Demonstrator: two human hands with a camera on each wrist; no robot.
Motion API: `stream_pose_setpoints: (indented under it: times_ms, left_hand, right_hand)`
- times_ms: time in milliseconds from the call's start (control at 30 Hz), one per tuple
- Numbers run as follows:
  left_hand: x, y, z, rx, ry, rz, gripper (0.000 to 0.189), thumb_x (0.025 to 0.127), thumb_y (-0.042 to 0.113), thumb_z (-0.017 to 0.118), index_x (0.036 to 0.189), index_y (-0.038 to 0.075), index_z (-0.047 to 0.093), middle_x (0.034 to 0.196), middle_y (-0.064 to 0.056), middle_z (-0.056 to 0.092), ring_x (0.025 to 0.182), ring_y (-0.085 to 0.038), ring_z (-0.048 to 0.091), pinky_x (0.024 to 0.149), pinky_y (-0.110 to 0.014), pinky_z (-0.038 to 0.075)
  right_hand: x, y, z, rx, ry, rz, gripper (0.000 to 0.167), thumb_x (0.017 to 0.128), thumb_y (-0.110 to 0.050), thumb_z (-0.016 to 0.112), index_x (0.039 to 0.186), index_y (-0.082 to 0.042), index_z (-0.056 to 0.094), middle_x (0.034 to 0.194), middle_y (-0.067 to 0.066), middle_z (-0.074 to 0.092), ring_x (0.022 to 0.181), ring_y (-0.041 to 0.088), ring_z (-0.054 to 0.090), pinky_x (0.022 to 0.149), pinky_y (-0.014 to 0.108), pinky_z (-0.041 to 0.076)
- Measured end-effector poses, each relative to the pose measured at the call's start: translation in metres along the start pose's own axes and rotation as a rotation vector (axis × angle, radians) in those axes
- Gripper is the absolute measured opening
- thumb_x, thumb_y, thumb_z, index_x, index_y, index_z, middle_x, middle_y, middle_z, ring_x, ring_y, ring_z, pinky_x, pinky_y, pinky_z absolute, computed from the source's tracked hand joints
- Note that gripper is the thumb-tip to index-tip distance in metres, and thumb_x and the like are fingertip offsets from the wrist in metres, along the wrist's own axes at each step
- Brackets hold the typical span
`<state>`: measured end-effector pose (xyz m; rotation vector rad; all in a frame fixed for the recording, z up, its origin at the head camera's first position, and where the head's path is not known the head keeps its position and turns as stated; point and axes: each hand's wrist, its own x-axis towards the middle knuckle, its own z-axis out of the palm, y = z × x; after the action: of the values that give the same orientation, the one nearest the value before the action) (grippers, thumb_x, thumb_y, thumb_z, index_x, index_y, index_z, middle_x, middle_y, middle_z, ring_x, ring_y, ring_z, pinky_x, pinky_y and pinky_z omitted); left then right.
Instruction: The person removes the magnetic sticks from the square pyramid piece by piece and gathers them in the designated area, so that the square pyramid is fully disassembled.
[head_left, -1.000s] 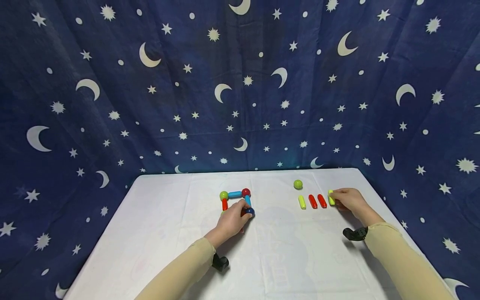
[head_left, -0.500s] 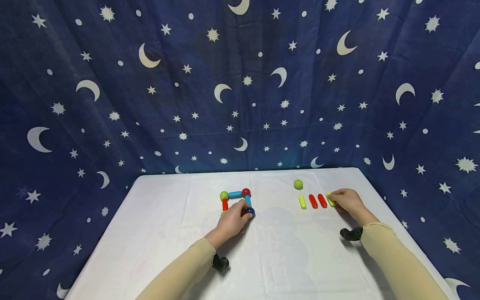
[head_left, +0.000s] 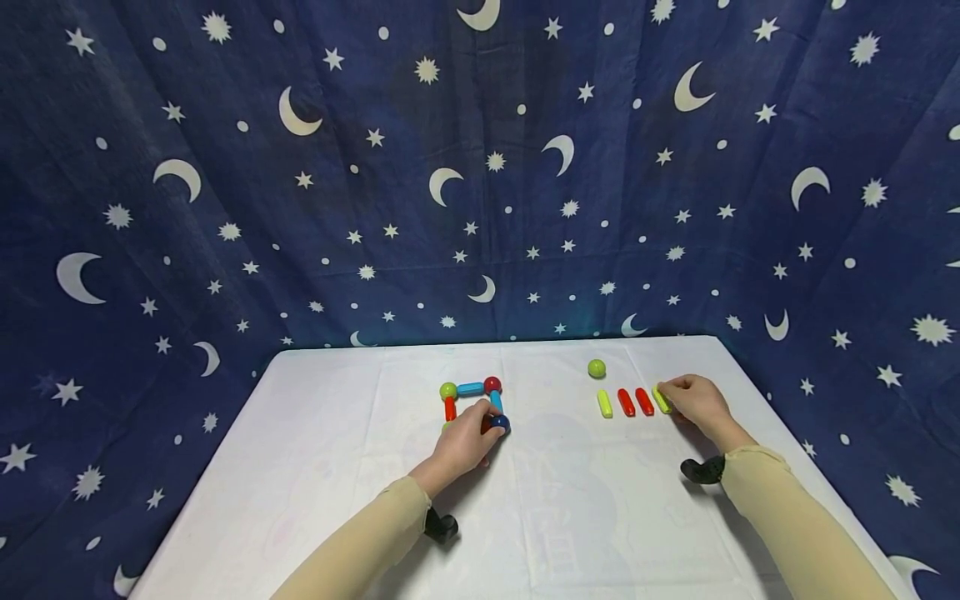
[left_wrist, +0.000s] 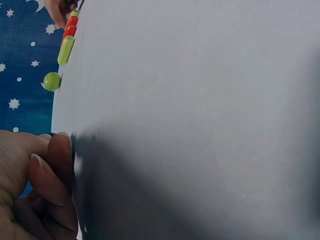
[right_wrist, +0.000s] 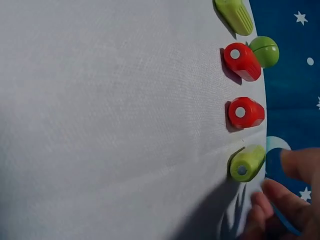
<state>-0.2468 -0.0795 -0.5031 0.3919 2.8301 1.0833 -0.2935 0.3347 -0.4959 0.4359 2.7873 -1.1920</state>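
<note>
My left hand (head_left: pixel 463 436) curls its thumb and fingers at the blue ball (head_left: pixel 500 424) on the near right corner of a small frame of magnetic rods and balls. A red rod (head_left: pixel 449 408), blue rod (head_left: pixel 470 389), lime ball (head_left: pixel 447 390) and dark red ball (head_left: pixel 492 384) form its other visible parts; my fingers cover its near side. In the left wrist view the held ball is hidden behind my fingers (left_wrist: pixel 52 175). My right hand (head_left: pixel 697 402) is beside a yellow-green rod (right_wrist: pixel 247 164), with thumb and fingertips spread apart at its far end in the right wrist view.
Two red rods (head_left: pixel 626 402) and another yellow-green rod (head_left: pixel 604 404) lie in a row left of my right hand. A lime ball (head_left: pixel 596 368) sits behind them. The white tabletop (head_left: pixel 570 500) ends at a blue curtain (head_left: pixel 480 208) with moons and stars.
My right hand has shifted slightly left, and the yellow-green rod beside it now leans, its far end nearer the red rods. The left hand holds its place.
</note>
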Motion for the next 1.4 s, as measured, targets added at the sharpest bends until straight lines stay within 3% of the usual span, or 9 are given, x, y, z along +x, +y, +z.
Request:
stream_pose_setpoints:
  times_ms: [167, 300, 433, 533, 667, 800, 933, 1033, 1400]
  left_hand:
    - [-0.004, -0.002, 0.002, -0.038, -0.009, -0.021, 0.041, 0.099, 0.020, 0.070, 0.135, 0.010, 0.054, 0.123, -0.011, 0.060, 0.069, -0.014, 0.062, 0.064, -0.030, 0.054]
    - [-0.006, -0.003, 0.003, -0.039, 0.026, -0.036, 0.043, 0.099, 0.015, 0.069, 0.138, 0.006, 0.053, 0.122, -0.011, 0.059, 0.074, -0.012, 0.059, 0.068, -0.029, 0.053]
    - [-0.006, -0.004, 0.005, -0.101, 0.028, -0.064, 0.039, 0.100, 0.013, 0.067, 0.136, 0.005, 0.053, 0.116, -0.010, 0.058, 0.060, -0.014, 0.060, 0.059, -0.028, 0.052]
    - [-0.007, -0.006, 0.006, -0.116, 0.032, -0.064, 0.036, 0.101, 0.012, 0.066, 0.134, 0.004, 0.053, 0.112, -0.010, 0.059, 0.059, -0.015, 0.059, 0.056, -0.028, 0.052]
    - [-0.007, -0.008, 0.009, -0.111, 0.056, -0.039, 0.032, 0.101, 0.011, 0.065, 0.130, 0.002, 0.054, 0.111, -0.010, 0.060, 0.063, -0.014, 0.057, 0.056, -0.027, 0.051]
    - [-0.007, -0.010, 0.012, -0.154, 0.069, -0.021, 0.026, 0.102, 0.010, 0.063, 0.125, 0.001, 0.054, 0.105, -0.010, 0.059, 0.057, -0.013, 0.057, 0.050, -0.028, 0.051]
    - [-0.009, -0.011, 0.014, -0.199, 0.073, -0.013, 0.021, 0.103, 0.008, 0.061, 0.121, 0.001, 0.053, 0.097, -0.008, 0.058, 0.051, -0.013, 0.058, 0.045, -0.030, 0.051]
    - [-0.009, -0.011, 0.015, -0.207, 0.075, -0.007, 0.020, 0.103, 0.008, 0.061, 0.120, 0.000, 0.053, 0.096, -0.007, 0.057, 0.050, -0.013, 0.058, 0.045, -0.030, 0.051]
    - [-0.010, -0.010, 0.013, -0.195, 0.069, 0.001, 0.020, 0.103, 0.008, 0.062, 0.119, 0.001, 0.054, 0.098, -0.007, 0.055, 0.051, -0.012, 0.057, 0.046, -0.028, 0.051]
  right_hand:
    - [-0.008, -0.015, 0.000, -0.045, 0.133, -0.085, 0.053, 0.105, -0.037, 0.052, 0.132, 0.009, 0.056, 0.125, 0.028, 0.056, 0.107, 0.040, 0.054, 0.088, 0.052, 0.048]
    - [-0.017, -0.038, 0.011, -0.006, 0.172, -0.210, 0.045, 0.105, -0.033, 0.055, 0.130, 0.004, 0.060, 0.121, 0.024, 0.059, 0.104, 0.037, 0.055, 0.087, 0.049, 0.046]
    - [-0.029, -0.065, 0.037, 0.047, 0.088, -0.385, 0.037, 0.104, -0.025, 0.059, 0.128, 0.002, 0.064, 0.116, 0.019, 0.065, 0.101, 0.033, 0.059, 0.084, 0.044, 0.047]
    - [-0.042, -0.084, 0.065, 0.094, -0.051, -0.468, 0.034, 0.102, -0.020, 0.064, 0.127, 0.002, 0.065, 0.111, 0.014, 0.068, 0.096, 0.029, 0.064, 0.081, 0.040, 0.050]
    - [-0.057, -0.103, 0.108, 0.129, -0.229, -0.471, 0.035, 0.099, -0.018, 0.068, 0.129, -0.001, 0.064, 0.109, 0.007, 0.070, 0.091, 0.021, 0.065, 0.073, 0.033, 0.053]
    - [-0.066, -0.116, 0.145, 0.137, -0.322, -0.481, 0.037, 0.097, -0.015, 0.071, 0.131, -0.002, 0.063, 0.113, 0.006, 0.071, 0.096, 0.019, 0.064, 0.075, 0.033, 0.054]
    - [-0.072, -0.125, 0.167, 0.148, -0.336, -0.503, 0.038, 0.093, -0.014, 0.074, 0.129, -0.003, 0.063, 0.113, 0.006, 0.071, 0.096, 0.019, 0.063, 0.079, 0.035, 0.052]
    - [-0.073, -0.129, 0.175, 0.156, -0.323, -0.511, 0.037, 0.091, -0.012, 0.077, 0.124, -0.004, 0.064, 0.109, 0.005, 0.071, 0.090, 0.018, 0.061, 0.075, 0.033, 0.051]
    - [-0.075, -0.132, 0.184, 0.134, -0.266, -0.519, 0.030, 0.089, -0.014, 0.080, 0.113, -0.009, 0.063, 0.102, 0.002, 0.069, 0.081, 0.015, 0.056, 0.070, 0.031, 0.046]
